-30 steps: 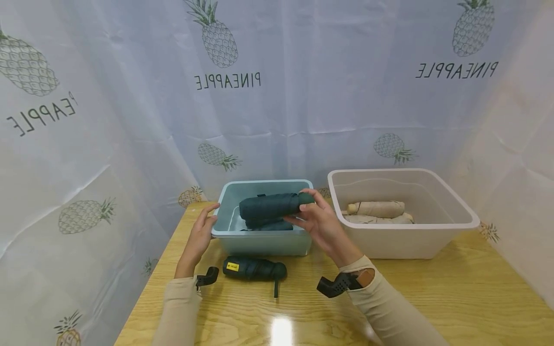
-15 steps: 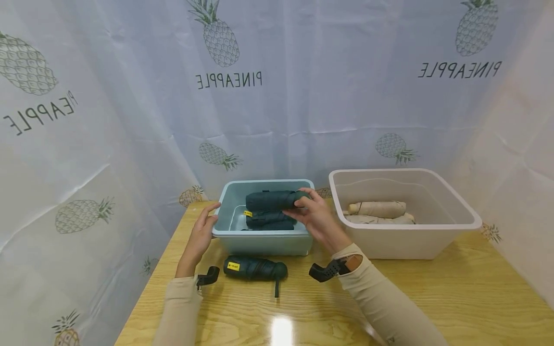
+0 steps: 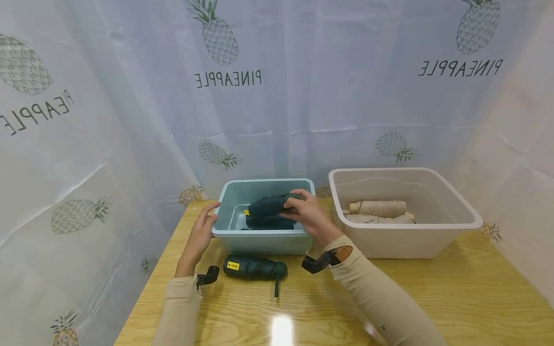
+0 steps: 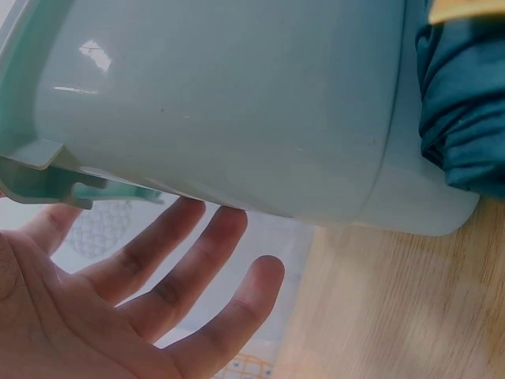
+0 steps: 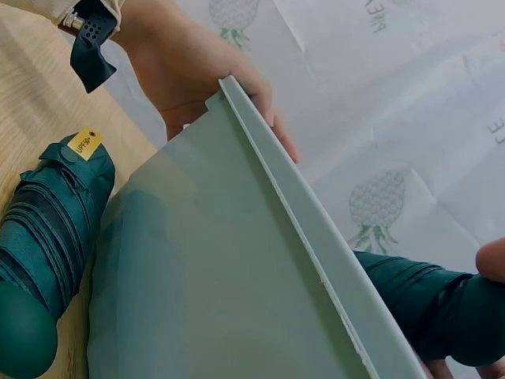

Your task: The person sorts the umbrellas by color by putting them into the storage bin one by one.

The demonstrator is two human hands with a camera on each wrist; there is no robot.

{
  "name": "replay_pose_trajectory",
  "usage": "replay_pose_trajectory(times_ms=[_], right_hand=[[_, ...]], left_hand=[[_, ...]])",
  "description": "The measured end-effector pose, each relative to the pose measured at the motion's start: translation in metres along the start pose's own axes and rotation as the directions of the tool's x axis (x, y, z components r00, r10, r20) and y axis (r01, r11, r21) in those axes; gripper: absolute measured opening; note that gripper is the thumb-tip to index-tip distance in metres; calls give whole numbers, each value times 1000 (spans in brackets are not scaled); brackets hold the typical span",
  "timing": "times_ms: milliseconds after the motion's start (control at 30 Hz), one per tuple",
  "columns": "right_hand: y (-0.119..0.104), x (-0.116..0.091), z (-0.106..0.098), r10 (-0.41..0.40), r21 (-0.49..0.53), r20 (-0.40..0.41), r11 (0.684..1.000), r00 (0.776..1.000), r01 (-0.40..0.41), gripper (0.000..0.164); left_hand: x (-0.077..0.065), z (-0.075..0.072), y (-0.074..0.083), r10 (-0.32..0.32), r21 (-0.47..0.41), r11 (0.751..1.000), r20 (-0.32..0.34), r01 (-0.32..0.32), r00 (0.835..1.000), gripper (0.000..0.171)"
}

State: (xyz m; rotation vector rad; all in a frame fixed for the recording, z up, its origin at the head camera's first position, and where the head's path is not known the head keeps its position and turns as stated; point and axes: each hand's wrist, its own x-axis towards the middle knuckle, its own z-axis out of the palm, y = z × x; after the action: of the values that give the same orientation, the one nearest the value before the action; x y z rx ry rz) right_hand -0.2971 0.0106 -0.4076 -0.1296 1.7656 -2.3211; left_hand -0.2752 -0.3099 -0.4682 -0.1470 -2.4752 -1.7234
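Note:
My right hand point(image 3: 309, 214) grips the rounded end of a dark green folded umbrella point(image 3: 265, 206), low inside the light blue bin point(image 3: 264, 245). Its far end tilts down to the left over another dark green umbrella point(image 3: 270, 224) in the bin. In the right wrist view, part of the held umbrella point(image 5: 406, 296) shows beyond the rim. My left hand point(image 3: 200, 235) rests at the bin's left rim; fairly straight, spread fingers point(image 4: 248, 296) touch its outer wall in the left wrist view. A third green umbrella point(image 3: 253, 268), with a yellow tag and strap, lies on the table before the bin.
A larger off-white bin point(image 3: 389, 242) stands to the right, holding beige folded umbrellas point(image 3: 381, 208). Both bins sit on a wooden table point(image 3: 346, 307). A pineapple-print curtain point(image 3: 303, 115) hangs close behind and along the sides.
My right hand has moved left and slightly down with the umbrella, lowering it onto the others in the bin, its left end now tilted down. My left hand has stayed at the rim.

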Motion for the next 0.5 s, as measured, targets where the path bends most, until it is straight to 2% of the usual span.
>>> replay_pose_trajectory(times_ms=[333,500], right_hand=[[5,13,2,70,-48,41,997,997,-68,51],[7,18,3,103,-91,80,991,991,-96,46]], left_hand=[[1,0,-1,0,6,1000,2,0,1000,46],[2,0,-2,4,4,1000,3,-4,1000,46]])
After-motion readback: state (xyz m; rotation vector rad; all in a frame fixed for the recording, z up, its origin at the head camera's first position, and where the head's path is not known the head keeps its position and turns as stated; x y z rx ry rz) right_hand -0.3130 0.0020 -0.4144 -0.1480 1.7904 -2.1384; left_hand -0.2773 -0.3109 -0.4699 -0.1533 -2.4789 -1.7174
